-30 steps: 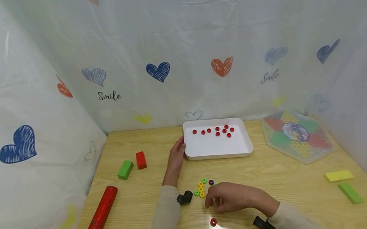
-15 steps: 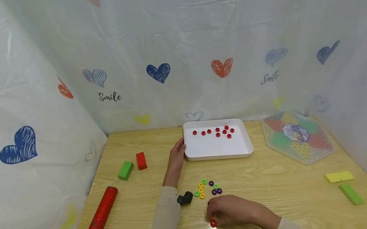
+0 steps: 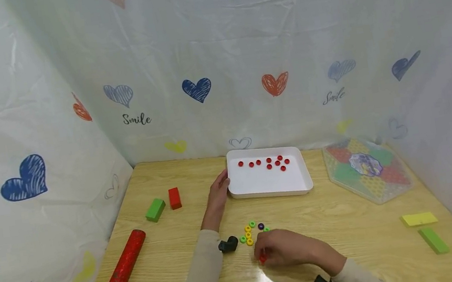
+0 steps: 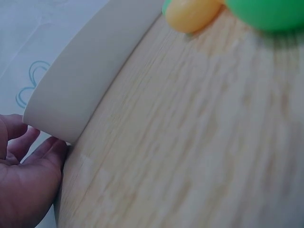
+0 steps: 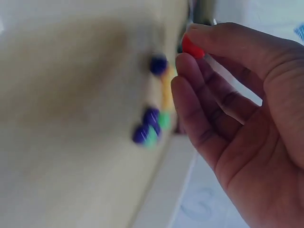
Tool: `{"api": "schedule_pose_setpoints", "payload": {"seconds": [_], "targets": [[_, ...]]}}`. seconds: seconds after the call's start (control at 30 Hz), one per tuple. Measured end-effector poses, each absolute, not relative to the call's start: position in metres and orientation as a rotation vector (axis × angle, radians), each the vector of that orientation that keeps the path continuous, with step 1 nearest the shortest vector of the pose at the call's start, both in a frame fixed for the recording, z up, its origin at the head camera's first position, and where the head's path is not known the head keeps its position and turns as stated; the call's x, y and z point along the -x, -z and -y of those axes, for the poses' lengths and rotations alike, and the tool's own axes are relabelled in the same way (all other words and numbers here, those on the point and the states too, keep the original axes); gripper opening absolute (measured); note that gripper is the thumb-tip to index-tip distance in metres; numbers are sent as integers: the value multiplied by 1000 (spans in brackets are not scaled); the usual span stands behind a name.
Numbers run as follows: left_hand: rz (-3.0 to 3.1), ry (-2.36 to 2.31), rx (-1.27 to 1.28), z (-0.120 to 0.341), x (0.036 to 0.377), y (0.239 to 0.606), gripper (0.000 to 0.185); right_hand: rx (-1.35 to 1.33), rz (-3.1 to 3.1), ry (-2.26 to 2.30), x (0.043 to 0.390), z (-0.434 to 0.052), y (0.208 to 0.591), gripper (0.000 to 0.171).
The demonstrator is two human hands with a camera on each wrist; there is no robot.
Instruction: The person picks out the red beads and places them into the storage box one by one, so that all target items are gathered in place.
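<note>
My right hand (image 3: pixel 282 248) hovers low over the wooden table and pinches a small red ring (image 3: pixel 262 258) at its fingertips; in the right wrist view the red ring (image 5: pixel 192 47) sits between thumb and finger. Just beyond it lies a cluster of yellow, green and purple rings (image 3: pixel 251 231). My left hand (image 3: pixel 217 195) rests with straight fingers against the left edge of the white tray (image 3: pixel 267 186), seen close as a hand (image 4: pixel 26 180) touching the tray's corner (image 4: pixel 80 95). Several red rings (image 3: pixel 268 163) lie in the tray's far part.
A red glitter tube (image 3: pixel 117 276) lies at the front left. Green block (image 3: pixel 155 209) and red block (image 3: pixel 174 198) sit left of the tray. A hexagonal game board (image 3: pixel 364 169) is at the right, with a yellow block (image 3: pixel 418 218) and a green block (image 3: pixel 432 240) nearer.
My right hand dropped to the lone red ring on the table, took hold of it and lifted it slightly toward the ring cluster. The left hand stayed at the tray.
</note>
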State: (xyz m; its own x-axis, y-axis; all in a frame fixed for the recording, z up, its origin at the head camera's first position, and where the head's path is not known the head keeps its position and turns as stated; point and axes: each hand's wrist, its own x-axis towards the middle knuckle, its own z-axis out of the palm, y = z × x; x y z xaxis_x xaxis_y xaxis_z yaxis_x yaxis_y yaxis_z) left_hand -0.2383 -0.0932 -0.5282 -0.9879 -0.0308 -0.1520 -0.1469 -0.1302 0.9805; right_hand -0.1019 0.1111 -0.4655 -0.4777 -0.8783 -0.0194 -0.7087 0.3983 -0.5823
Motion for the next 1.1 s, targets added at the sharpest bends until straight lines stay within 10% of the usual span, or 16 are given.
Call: {"api": "schedule_pose_setpoints", "payload": {"seconds": [1.1], "targets": [[-1985,-2311,221,93,235,526,43,636,-2567,606,323,-131,447,14]]}}
